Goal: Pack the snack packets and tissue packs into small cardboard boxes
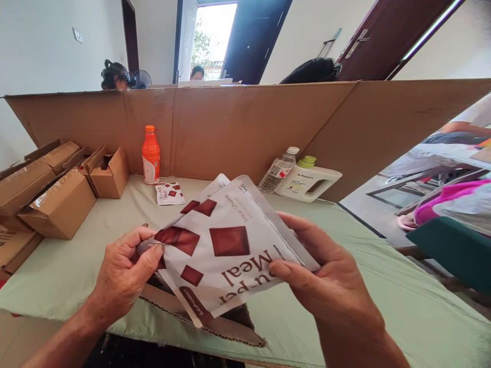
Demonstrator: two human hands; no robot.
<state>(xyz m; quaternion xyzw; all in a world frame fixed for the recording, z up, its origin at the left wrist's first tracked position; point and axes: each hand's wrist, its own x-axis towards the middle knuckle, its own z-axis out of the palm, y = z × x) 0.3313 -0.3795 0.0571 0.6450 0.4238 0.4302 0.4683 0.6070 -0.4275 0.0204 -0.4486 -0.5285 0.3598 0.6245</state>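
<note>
Both hands hold white pouches printed "Su-per Meal" [230, 276] with dark red squares, the lettering upside down to me. At least two pouches overlap, a second one showing behind the front one. My left hand [128, 271] pinches their left corner between thumb and fingers. On the right edge, my right hand [326, 276] grips with its thumb on the front and its fingers behind. Beneath the pouches lies an open cardboard box [238, 335], mostly hidden by them. Farther back on the cloth, a small white packet [170, 194] with the same kind of print lies flat.
Several cardboard boxes [63, 204] stand at the left. An orange bottle [151, 156], a clear bottle [279, 171] and a white jug with a green cap [309, 179] stand along the cardboard wall [230, 128]. Green cloth [376, 286] covers the table. Other people are beyond the wall and at right.
</note>
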